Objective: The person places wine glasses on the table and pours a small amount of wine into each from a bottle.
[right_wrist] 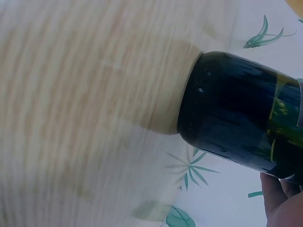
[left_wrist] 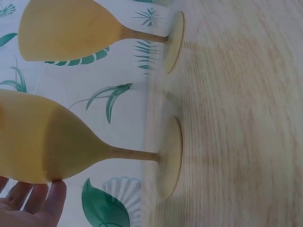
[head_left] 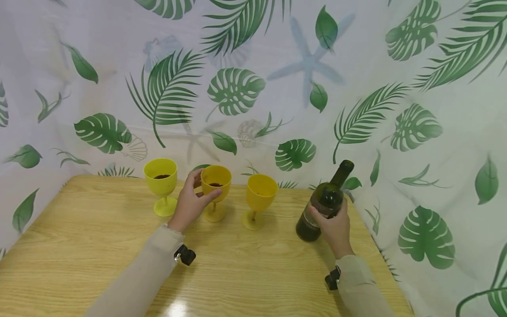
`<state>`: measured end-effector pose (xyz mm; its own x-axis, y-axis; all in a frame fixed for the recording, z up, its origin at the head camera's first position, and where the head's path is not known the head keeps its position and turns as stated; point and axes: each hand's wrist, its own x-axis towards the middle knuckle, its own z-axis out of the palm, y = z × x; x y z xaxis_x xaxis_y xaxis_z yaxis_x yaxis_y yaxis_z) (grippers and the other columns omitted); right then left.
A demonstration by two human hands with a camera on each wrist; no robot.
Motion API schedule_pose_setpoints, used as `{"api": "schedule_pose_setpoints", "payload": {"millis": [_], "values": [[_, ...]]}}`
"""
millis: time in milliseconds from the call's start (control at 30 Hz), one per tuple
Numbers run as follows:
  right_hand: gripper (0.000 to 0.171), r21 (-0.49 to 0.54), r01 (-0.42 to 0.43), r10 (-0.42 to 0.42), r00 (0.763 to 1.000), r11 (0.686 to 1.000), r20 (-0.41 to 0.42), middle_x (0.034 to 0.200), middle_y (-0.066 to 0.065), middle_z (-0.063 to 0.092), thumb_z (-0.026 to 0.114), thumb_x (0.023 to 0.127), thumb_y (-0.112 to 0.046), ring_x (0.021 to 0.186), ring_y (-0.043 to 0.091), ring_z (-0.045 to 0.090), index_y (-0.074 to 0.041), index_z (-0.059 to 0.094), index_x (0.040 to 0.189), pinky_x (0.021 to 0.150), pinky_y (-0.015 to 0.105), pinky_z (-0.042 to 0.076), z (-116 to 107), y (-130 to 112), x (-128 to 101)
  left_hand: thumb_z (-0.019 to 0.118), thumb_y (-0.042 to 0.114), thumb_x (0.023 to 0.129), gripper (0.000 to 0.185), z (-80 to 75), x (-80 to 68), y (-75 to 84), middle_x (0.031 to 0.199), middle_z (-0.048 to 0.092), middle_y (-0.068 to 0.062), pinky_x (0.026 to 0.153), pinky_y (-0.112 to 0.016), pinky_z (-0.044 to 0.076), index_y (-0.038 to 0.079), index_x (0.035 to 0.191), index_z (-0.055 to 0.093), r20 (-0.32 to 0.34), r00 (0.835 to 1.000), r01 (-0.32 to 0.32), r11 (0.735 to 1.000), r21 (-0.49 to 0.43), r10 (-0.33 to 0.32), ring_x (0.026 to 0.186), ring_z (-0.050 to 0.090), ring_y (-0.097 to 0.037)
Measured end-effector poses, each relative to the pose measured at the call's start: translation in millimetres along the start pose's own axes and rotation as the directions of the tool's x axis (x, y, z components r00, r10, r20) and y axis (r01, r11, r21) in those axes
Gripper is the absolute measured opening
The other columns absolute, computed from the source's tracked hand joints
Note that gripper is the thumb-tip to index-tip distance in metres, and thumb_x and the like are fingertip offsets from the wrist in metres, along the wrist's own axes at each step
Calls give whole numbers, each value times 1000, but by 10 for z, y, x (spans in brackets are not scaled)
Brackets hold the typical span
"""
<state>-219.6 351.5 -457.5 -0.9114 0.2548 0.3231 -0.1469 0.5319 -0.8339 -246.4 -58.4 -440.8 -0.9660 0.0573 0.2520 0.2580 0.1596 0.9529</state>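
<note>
while the left hand (head_left: 191, 204) grips the middle cup (head_left: 222, 188) left of centre, the right hand (head_left: 336, 229) holds the bottle (head_left: 326, 196) at lower right; work seems between pours, and the next move likely calls for tipping it over the third cup (head_left: 260, 200), near centre, showing no drink.

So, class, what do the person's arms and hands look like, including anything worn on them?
The left sleeve and right sleeve are long, plain and pale beige, ending near the wrists. A small, blocky black left wrist device matches the right wrist device; no cables show. The left hand and right hand are bare, without gloves.
</note>
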Motion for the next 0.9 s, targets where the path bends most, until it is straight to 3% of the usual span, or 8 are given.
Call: {"api": "schedule_pose_setpoints", "payload": {"millis": [200,400,600,733,900], "values": [[94,-1,0,0,1000,1000,-2,147,19,53,83,88,-40,136,38,50,-16,27,160,113,63,38,6,1,-14,79,31,94,80,-15,-77,-38,153,45,-14,113,-55,44,15,158,33,1,1000,-16,1000,-3,16,138,45,-35],[93,7,0,0,1000,1000,-5,146,18,54,83,88,-39,135,38,50,-16,28,160,113,63,38,11,-6,-24,80,31,93,87,6,-233,-92,156,39,-18,112,-57,45,10,160,28,0,1000,24,1000,16,-24,140,44,-38],[91,4,6,-6,1000,1000,-18,145,18,55,83,87,-39,133,36,51,-15,31,158,113,61,39,18,4,-14,81,26,92,90,82,-469,-109,145,43,-23,108,-56,47,6,159,25,-29,997,77,997,-4,-77,134,46,-41],[91,-1,5,-5,1000,1000,-17,145,18,55,83,88,-39,133,36,51,-13,31,158,113,61,39,21,0,-8,82,25,91,81,139,-609,-93,138,50,-23,107,-56,48,5,154,35,33,995,90,996,-10,-89,129,50,-41],[91,-8,6,-6,1000,1000,-19,144,18,55,83,88,-39,133,37,52,-13,31,157,112,61,39,24,16,-12,83,26,90,71,238,-680,0,143,55,-15,110,-56,46,7,149,48,159,986,44,999,14,-46,132,51,-40]]}}
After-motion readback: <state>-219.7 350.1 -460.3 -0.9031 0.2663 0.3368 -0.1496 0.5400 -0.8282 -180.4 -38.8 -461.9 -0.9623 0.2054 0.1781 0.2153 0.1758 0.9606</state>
